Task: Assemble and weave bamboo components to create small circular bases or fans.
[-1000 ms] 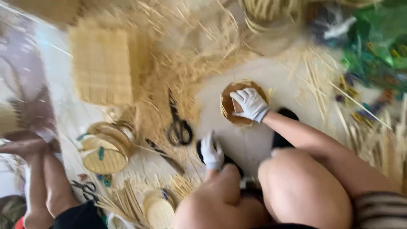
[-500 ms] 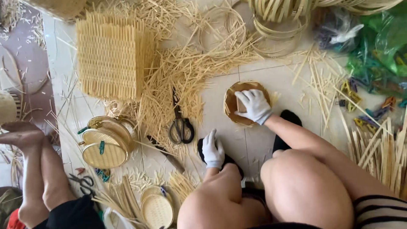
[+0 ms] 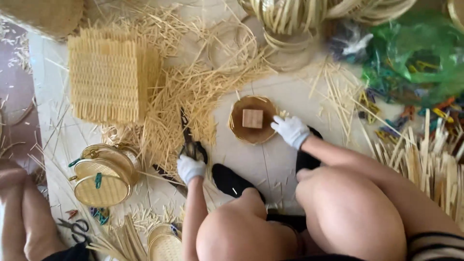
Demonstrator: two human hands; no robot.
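Head view, looking down at a pale floor (image 3: 270,169) strewn with straw. Left hand (image 3: 190,168), white-gloved, closed over the handles of dark scissors (image 3: 191,145) lying just left of the floor's middle, blades pointing away toward the straw heap (image 3: 188,96). Right hand (image 3: 291,130), also gloved, resting at the right rim of a small round woven tray (image 3: 241,133) near the middle of the floor; fingers bent, grip on the rim not clear enough to tell. Small wooden block (image 3: 252,118) sitting in the tray. Stack of woven mats (image 3: 104,79) toward the far left corner. Round woven lids (image 3: 101,176) with green clips at the near left. Second pair of scissors (image 3: 75,228) by another person's leg (image 3: 21,212).
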